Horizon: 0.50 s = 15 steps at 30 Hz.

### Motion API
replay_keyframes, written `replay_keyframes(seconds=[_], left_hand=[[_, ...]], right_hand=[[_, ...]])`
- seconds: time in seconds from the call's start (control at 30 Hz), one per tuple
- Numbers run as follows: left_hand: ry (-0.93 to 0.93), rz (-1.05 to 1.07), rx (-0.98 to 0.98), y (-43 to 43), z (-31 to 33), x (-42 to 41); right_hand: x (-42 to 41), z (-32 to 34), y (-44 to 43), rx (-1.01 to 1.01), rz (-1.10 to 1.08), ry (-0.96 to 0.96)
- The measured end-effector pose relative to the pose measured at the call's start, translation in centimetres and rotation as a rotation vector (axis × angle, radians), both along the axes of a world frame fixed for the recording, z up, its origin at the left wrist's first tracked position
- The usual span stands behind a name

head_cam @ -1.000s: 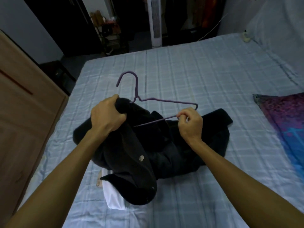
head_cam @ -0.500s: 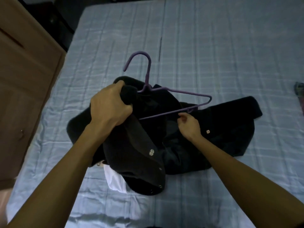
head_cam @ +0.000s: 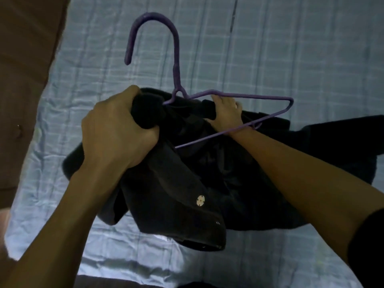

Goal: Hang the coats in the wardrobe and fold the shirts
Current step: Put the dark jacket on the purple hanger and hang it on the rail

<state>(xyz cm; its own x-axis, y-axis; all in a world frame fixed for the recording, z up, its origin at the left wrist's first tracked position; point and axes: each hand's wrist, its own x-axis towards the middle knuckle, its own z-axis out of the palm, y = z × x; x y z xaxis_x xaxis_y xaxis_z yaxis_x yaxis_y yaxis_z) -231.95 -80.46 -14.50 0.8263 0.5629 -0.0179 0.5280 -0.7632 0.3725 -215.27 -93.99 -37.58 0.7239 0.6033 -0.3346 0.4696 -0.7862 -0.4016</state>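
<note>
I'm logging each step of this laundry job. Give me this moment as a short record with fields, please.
Surface: bed with pale blue checked sheet
Garment: black coat, bunched up on the bed
Tool: purple hanger, hook pointing away from the person, left end hidden by the coat
Left hand: grips a bunched part of the coat beside the hanger's neck
Right hand: holds a coat edge; the hanger's lower bar crosses its wrist
Beside bed: brown wooden furniture on the left

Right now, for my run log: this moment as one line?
step: coat onto hanger, unfinished | left hand: grips coat | right hand: through hanger, grips coat | coat: partly on bed
</note>
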Motion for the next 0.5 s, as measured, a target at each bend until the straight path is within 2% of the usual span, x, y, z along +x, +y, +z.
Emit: replay_keyframes(seconds=[0.17,0.23,0.3,0.5], left_hand=[[0.015,-0.009,-0.023,0.9,-1.3,0.5],[0.016,-0.012,-0.035,1.0,-1.5,0.5],[0.019,-0.005,-0.037,0.9,-1.6,0.4],[0.040,0.006,-0.040,0.6,-0.9,-0.4]], right_hand=[[0.1,-2.2,1.5,-0.226,0.347,0.105],[-0.5,-2.7,1.4,-0.274,0.382,0.007],[-0.9,-2.6,1.5,-0.207,0.325,-0.080],[-0.2,0.3,-0.5,0.103,-0.009,-0.003]])
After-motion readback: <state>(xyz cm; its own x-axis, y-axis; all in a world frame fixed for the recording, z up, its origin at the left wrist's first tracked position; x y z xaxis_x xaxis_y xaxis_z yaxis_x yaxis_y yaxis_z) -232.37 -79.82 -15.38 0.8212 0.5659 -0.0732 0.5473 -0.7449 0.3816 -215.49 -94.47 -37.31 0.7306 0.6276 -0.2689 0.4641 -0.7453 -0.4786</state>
